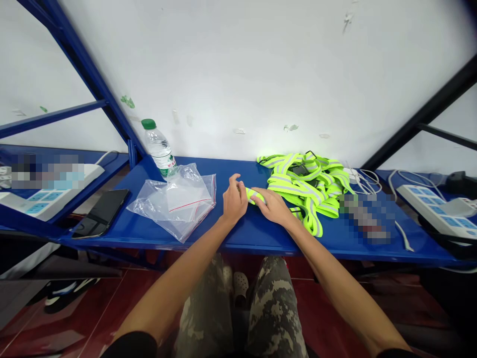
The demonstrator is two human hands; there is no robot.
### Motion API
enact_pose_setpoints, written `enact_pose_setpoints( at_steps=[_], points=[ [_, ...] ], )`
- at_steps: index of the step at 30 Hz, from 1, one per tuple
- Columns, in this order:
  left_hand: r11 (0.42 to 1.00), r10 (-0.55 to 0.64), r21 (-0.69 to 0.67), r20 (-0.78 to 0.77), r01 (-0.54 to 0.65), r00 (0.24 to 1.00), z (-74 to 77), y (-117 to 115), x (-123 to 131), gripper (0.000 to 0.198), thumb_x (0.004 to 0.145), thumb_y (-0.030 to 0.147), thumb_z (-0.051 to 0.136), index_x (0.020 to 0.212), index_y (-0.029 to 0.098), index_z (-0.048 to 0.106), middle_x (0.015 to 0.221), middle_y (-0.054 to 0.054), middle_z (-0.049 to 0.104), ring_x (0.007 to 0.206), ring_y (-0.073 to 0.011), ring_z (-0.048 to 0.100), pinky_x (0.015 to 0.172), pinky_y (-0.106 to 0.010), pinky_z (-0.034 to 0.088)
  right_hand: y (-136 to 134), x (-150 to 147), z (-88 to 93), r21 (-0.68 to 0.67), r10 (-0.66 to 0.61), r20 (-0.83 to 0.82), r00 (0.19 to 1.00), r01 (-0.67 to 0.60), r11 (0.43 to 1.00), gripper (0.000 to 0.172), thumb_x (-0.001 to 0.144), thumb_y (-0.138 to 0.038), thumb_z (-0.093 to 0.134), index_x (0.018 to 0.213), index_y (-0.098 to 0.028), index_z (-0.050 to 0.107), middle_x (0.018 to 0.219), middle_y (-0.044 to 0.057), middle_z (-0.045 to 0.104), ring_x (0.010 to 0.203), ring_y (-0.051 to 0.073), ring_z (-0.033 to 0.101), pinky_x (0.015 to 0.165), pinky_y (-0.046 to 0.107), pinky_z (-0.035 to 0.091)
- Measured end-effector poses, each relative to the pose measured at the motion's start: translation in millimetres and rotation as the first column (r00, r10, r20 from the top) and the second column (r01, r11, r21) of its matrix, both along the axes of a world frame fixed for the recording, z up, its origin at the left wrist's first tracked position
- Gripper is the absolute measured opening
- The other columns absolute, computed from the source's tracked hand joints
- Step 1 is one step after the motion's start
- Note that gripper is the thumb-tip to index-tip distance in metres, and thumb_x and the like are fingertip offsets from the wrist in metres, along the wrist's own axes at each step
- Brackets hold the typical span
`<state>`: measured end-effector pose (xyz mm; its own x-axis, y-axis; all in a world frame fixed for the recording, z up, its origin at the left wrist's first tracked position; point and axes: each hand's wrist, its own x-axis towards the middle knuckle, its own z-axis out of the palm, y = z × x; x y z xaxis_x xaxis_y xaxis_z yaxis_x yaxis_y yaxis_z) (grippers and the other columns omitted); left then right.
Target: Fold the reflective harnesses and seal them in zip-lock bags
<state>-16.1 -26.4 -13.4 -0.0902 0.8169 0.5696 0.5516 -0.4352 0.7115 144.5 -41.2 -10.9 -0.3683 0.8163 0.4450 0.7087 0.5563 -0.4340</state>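
Note:
On the blue shelf point(242, 238) both hands work a small folded piece of neon-yellow reflective strap point(255, 195). My left hand point(234, 200) curls its fingers around the strap's left end. My right hand point(274, 205) presses down on the strap's right part with fingers together. A tangled pile of the same reflective straps point(307, 181) lies just right of my right hand, one band trailing toward it. Clear zip bags with red seal lines point(177, 201) lie to the left of my left hand.
A plastic water bottle with a green cap point(159, 149) stands behind the bags. A black phone point(102, 211) lies at the shelf's left edge. White power strips point(439, 209) and cables point(367, 179) sit at the right, another strip point(52, 191) at the left. Blue frame posts slant upward.

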Motion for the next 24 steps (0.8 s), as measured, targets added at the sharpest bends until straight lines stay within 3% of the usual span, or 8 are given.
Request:
enact_pose_setpoints(
  at_steps=[4, 9, 15, 18, 20, 22, 24],
  points=[
    [0.998, -0.001, 0.058, -0.014, 0.001, 1.0, -3.3, 2, -1, 0.03, 0.101, 0.026, 0.033, 0.127, 0.017, 0.046, 0.101, -0.009, 0.067, 0.088, -0.0192, 0.067, 0.083, -0.032, 0.049, 0, -4, -1.8, -0.097, 0.103, -0.2, 0.974, -0.124, 0.988, 0.049, 0.095, -0.047, 0.053, 0.134, -0.019, 0.061, 0.132, 0.01, 0.066, 0.12, 0.026, 0.063, 0.105, 0.041, 0.047],
    [1.0, -0.025, 0.018, 0.054, 0.024, 0.998, 0.6, -3, -3, 0.033, 0.101, 0.026, 0.035, 0.133, 0.018, 0.041, 0.102, -0.008, 0.067, 0.095, -0.017, 0.066, 0.088, -0.028, 0.049, 4, -7, 2.9, -0.259, 0.102, -0.419, 0.902, -0.226, 0.939, 0.051, 0.079, -0.041, 0.072, 0.125, -0.018, 0.069, 0.12, 0.007, 0.072, 0.11, 0.028, 0.067, 0.096, 0.039, 0.053],
    [0.99, -0.036, -0.133, 0.084, 0.047, 0.996, 4.1, -2, -9, 0.035, 0.103, 0.029, 0.032, 0.135, 0.018, 0.039, 0.081, -0.003, 0.066, 0.077, -0.0179, 0.066, 0.077, -0.028, 0.049, 3, -21, 0.0, -0.291, -0.001, -0.451, 0.892, -0.147, 0.945, 0.04, 0.075, -0.026, 0.069, 0.112, -0.016, 0.076, 0.096, 0.002, 0.077, 0.084, 0.023, 0.07, 0.077, 0.033, 0.056],
    [0.991, -0.048, -0.127, -0.054, 0.041, 0.997, 13.1, -5, -21, 0.036, 0.102, 0.025, 0.03, 0.133, 0.016, 0.044, 0.092, -0.008, 0.069, 0.087, -0.0209, 0.066, 0.085, -0.033, 0.049, 1, -31, -1.8, -0.234, 0.012, -0.407, 0.913, -0.117, 0.965, 0.038, 0.077, -0.025, 0.067, 0.113, -0.018, 0.075, 0.101, 0.002, 0.077, 0.091, 0.026, 0.071, 0.081, 0.035, 0.056],
    [0.994, -0.055, -0.104, -0.253, 0.03, 0.966, 23.9, -12, -36, 0.039, 0.098, 0.018, 0.032, 0.135, 0.014, 0.046, 0.109, -0.013, 0.067, 0.105, -0.025, 0.062, 0.097, -0.038, 0.046, 1, -36, -2.7, -0.169, 0.03, -0.353, 0.935, -0.095, 0.981, 0.036, 0.079, -0.025, 0.065, 0.114, -0.02, 0.075, 0.108, 0.003, 0.076, 0.097, 0.027, 0.072, 0.086, 0.037, 0.055],
    [0.993, -0.017, -0.112, -0.482, -0.043, 0.876, 36.4, -22, -54, 0.049, 0.091, 0.011, 0.04, 0.14, 0.014, 0.045, 0.13, -0.018, 0.059, 0.127, -0.0321, 0.05, 0.108, -0.049, 0.038, 2, -40, -4.4, -0.101, 0.048, -0.304, 0.952, -0.082, 0.991, 0.035, 0.082, -0.027, 0.064, 0.115, -0.022, 0.074, 0.114, 0.004, 0.075, 0.102, 0.028, 0.071, 0.09, 0.039, 0.055],
    [0.962, 0.035, -0.185, -0.643, -0.199, 0.765, 47.8, -31, -72, 0.067, 0.084, 0.009, 0.051, 0.148, 0.017, 0.038, 0.145, -0.021, 0.046, 0.139, -0.0421, 0.035, 0.109, -0.063, 0.031, 4, -41, -6.9, -0.043, 0.056, -0.269, 0.962, -0.07, 0.997, 0.035, 0.084, -0.03, 0.063, 0.117, -0.023, 0.073, 0.117, 0.005, 0.074, 0.106, 0.028, 0.071, 0.093, 0.04, 0.054]
  ],
)
